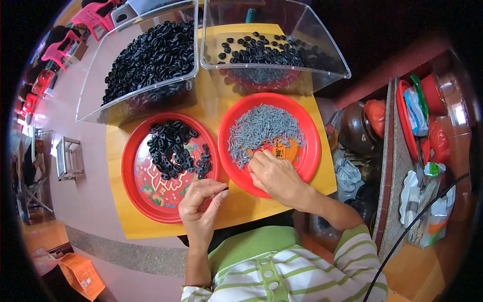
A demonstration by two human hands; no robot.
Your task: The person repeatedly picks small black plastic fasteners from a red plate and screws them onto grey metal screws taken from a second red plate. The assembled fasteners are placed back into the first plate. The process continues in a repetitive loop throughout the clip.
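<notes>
Grey pins under right hand

One camera only, worn on my head, looking steeply down past my chest at the small wooden table right in front of me. It sits close: my forearms come up from the lower edge and my hands fill the near middle. The far edge of the view takes in two clear bins. The fisheye bends straight edges near the rim, where the floor shows left and cluttered shelves right.
</notes>
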